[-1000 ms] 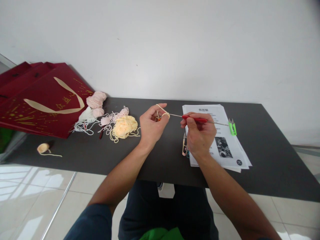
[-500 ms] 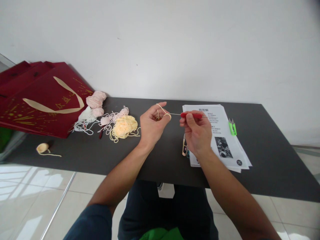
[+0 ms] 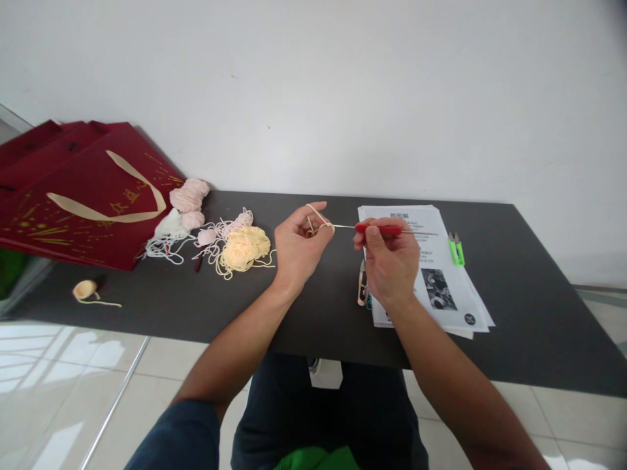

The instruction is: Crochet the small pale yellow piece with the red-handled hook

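Observation:
My left hand point(image 3: 300, 245) pinches cream yarn point(image 3: 317, 214), with a strand looped over its raised forefinger. In my right hand point(image 3: 392, 258) is a crochet hook point(image 3: 378, 230) with a red grip, held nearly level between thumb and fingers. Its thin metal shaft points left and reaches the yarn at my left fingertips; the tip itself is too small to make out. A metal end also sticks out to the right of the grip. Left of my left hand lies a pale yellow yarn ball point(image 3: 245, 248), its loose strand running toward my wrist.
Printed sheets point(image 3: 441, 261) lie under my right hand, with green thread snips point(image 3: 456, 249) on their right edge. Small scissors point(image 3: 362, 287) lie at the sheets' left. Pink yarn point(image 3: 190, 194), a small cream crocheted piece point(image 3: 85, 289) and red paper bags point(image 3: 98, 196) occupy the table's left.
My right hand has shifted slightly right and turned a little, so more of the hook's rear metal end shows. My left hand stays almost where it was.

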Motion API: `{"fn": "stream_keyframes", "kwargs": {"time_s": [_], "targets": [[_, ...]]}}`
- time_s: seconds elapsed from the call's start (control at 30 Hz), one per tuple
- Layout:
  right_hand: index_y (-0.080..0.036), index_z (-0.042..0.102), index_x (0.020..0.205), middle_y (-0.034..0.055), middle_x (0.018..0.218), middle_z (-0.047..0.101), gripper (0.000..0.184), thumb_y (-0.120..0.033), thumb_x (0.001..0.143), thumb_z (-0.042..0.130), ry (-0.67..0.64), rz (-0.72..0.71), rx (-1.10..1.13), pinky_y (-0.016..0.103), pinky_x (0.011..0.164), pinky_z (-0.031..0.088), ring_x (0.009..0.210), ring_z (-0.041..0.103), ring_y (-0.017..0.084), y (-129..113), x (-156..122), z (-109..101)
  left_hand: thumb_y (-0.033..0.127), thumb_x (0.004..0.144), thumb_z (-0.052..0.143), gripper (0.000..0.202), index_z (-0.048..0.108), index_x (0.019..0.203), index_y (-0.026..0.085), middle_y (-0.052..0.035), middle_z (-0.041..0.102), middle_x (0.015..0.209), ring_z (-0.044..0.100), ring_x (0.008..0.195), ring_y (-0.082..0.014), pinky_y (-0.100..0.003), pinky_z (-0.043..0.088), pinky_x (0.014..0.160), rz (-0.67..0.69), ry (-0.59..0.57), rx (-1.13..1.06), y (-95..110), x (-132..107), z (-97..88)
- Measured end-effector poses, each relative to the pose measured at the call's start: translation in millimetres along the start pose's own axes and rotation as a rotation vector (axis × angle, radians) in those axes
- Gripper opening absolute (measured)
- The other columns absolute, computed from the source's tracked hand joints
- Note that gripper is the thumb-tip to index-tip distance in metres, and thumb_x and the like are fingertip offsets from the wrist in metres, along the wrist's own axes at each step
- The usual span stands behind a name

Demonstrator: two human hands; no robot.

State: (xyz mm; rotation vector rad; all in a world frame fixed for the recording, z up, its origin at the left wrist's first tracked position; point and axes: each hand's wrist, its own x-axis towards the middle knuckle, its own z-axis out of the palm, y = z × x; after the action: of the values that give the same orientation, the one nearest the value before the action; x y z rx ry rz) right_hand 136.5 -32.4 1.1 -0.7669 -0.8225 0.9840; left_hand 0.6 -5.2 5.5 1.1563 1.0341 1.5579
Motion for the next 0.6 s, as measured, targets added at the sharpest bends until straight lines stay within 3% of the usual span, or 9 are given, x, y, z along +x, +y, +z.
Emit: {"fn": "stream_keyframes", "kwargs": {"time_s": [0.3,0.6], "targets": [[-0.024,0.069,0.092,-0.0010,0.092,0.077,0.012,-0.026,0.088,0.080,0.008,-0.203,-0.162,0.026,0.059,0.059,0.066,0.071,0.011,4.2,-4.0,-2.4,0.014,0.075,0.077,0.035,0.075,0.109,0.019,0.0027,0.071,0.078,0.061,0.064,-0.0083,-0.022,0.050,0.060,0.056,0.030,0.051,-1.2,0.4,0.5],[-0.024,0.072,0.097,-0.0009,0.091,0.080,0.008,-0.023,0.091,0.077,0.033,-0.269,-0.251,0.026,0.062,0.066,0.066,0.076,0.012,2.1,-12.5,5.5,0.019,0.075,0.080,0.032,0.075,0.106,0.020,0.0022,0.071,0.075,0.060,0.063,-0.0092,-0.023,0.048,0.060,0.036,0.089,0.069,-2.1,-0.5,0.1]]}}
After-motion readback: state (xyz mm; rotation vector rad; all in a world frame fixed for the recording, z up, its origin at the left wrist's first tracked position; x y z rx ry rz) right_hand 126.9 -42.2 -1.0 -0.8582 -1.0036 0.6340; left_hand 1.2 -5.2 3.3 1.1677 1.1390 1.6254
